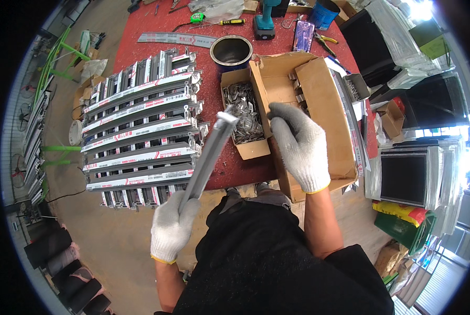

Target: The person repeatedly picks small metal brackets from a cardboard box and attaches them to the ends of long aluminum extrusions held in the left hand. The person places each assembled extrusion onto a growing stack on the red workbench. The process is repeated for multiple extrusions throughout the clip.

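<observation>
1. The left hand [173, 227] is closed round the lower end of a bar [209, 163], which it holds in a slant before the table [235, 170]. As only this one end is held, the bar could turn in the glove if its far end meets something.

2. That far end, with a pale end piece [227, 116], is by the left side of the small box [256, 150]; whether they touch, I cannot tell. If the bar swings to the right, it could catch the cardboard and spill the metal parts [245, 115].

3. The right hand [300, 144] is over the big box [324, 100], near the wall beside the small box. Its fingers are bent and partly open; I cannot tell if it has hold of a small part. If it does, the thick glove may feel it poorly, and the part could drop between the boxes.

4. The near end of the big box seems to pass the table's edge. If the right forearm pushes down there, the box could tip.

5. To the left, the stack [140, 135] of crossed bars seems to reach beyond the table's edge. The held bar is near its right side, so a careless swing to the left could knock the layers out of line or scratch them.
</observation>
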Demonstrator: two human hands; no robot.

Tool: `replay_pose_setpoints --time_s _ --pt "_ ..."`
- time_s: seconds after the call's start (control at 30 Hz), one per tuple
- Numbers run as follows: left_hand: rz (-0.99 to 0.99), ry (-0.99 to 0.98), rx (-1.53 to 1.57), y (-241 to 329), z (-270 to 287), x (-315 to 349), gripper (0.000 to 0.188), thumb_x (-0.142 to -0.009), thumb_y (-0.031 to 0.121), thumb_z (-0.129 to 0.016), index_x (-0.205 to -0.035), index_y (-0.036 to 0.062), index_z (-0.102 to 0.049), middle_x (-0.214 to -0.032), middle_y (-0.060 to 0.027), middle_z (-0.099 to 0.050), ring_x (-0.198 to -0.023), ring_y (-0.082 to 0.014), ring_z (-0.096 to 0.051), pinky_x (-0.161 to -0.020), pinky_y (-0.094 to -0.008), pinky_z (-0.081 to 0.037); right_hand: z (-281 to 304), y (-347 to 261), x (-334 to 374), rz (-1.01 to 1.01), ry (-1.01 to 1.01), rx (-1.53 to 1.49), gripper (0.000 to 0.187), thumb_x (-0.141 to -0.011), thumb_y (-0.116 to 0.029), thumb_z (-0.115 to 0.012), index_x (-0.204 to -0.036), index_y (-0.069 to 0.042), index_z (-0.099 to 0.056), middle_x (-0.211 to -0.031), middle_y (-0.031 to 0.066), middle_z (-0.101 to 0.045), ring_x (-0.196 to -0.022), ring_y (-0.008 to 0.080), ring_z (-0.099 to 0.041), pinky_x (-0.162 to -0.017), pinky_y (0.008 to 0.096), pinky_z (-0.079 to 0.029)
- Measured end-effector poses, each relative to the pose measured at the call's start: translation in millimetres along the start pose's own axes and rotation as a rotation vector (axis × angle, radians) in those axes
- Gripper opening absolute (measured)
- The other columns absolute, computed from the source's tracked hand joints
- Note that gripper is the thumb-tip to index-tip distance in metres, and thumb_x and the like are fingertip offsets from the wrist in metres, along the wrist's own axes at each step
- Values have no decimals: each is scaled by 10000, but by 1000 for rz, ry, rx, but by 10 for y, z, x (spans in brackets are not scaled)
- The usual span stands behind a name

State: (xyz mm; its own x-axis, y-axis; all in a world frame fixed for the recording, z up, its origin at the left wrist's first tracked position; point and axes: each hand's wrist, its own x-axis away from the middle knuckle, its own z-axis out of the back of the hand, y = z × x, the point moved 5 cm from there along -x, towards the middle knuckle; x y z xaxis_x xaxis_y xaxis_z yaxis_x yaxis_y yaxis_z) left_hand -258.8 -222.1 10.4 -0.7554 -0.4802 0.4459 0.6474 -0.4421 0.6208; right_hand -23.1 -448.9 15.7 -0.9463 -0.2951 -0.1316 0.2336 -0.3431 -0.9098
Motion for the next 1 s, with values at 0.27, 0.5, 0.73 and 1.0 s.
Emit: replay_pose_setpoints --time_s 0.27,0.5,0.73,1.0 --pt "53 94 173 -478 39 105 348 -1101 298 -702 -1219 -28 -739 -852 -279 -701 -728 -459 -654 -697 -489 -524 -432 168 109 129 -292 365 284 -960 -56 -698 -1206 -31 -838 -1113 253 -815 -1069 452 -786 -985 491 -624" --pt "20 183 252 -635 6 169 405 -1122 358 -632 -1032 -33 -690 -712 -117 -628 -637 -187 -589 -619 -417 -468 -1033 74 -166 192 -515 707 354 -958 3 -644 -1279 -16 -791 -1166 288 -781 -1099 514 -753 -999 551 -609" --pt "23 163 320 -701 63 188 384 -1094 325 -677 -1104 -59 -697 -782 -198 -665 -682 -254 -638 -671 -438 -507 -1526 185 -930 393 -976 1218 214 -926 -107 -742 -1083 -36 -869 -1129 274 -828 -1075 451 -812 -911 511 -667" --pt "46 100 326 -756 87 215 436 -1071 334 -728 -1252 -62 -747 -948 -287 -772 -839 -393 -787 -770 -455 -576 -1606 1018 -767 625 -1353 1544 189 -940 -153 -779 -1062 -83 -906 -1105 178 -872 -1057 386 -851 -884 488 -688"
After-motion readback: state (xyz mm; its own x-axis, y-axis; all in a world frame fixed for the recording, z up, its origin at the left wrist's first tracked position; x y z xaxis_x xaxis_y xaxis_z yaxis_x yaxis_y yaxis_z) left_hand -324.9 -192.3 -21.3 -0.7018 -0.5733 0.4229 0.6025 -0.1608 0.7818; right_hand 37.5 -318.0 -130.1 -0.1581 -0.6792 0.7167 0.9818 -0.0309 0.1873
